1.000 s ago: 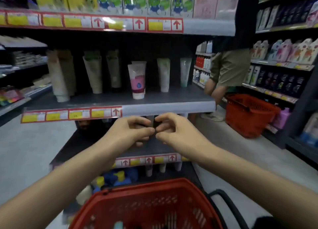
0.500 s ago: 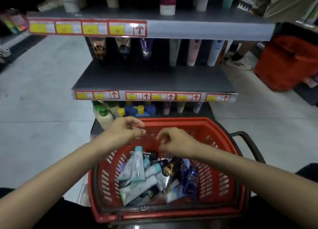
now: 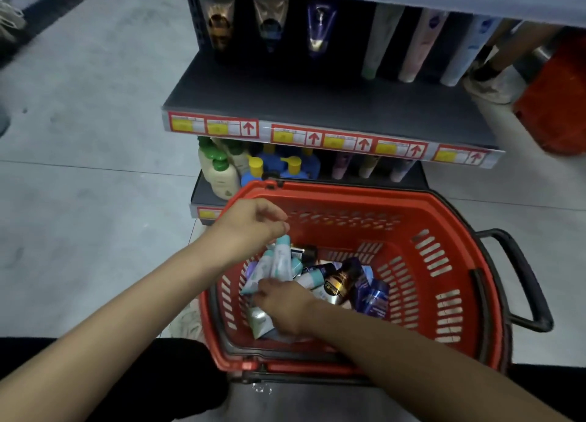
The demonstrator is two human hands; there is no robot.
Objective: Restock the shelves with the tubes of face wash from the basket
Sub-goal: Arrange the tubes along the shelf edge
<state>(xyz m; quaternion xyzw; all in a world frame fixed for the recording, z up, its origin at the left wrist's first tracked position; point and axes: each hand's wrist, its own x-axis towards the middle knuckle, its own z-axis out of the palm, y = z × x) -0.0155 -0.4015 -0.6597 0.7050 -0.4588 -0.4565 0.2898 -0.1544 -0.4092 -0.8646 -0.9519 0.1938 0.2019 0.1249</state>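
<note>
A red basket (image 3: 396, 196) stands on the floor in front of the shelves, with several face wash tubes piled in its left half. A mint-green tube (image 3: 280, 259) lies on top, beside a dark tube with a gold label (image 3: 341, 279) and a blue one (image 3: 375, 298). My right hand (image 3: 285, 304) is down among the tubes and lies over a pale tube (image 3: 260, 323); its fingertips are hidden. My left hand (image 3: 253, 221) hovers over the basket's left rim, fingers loosely curled, holding nothing.
The dark grey shelf (image 3: 317, 104) above the basket holds standing tubes at the back, dark ones (image 3: 218, 21) left and pale ones (image 3: 421, 44) right. Pump bottles (image 3: 222, 174) fill the bottom shelf. Another red basket (image 3: 558, 104) and a person's shoe (image 3: 488, 82) are at right.
My view has dropped from the shelves to the basket. My right hand has gone down from above the rim into the pile of tubes. My left hand stays over the rim.
</note>
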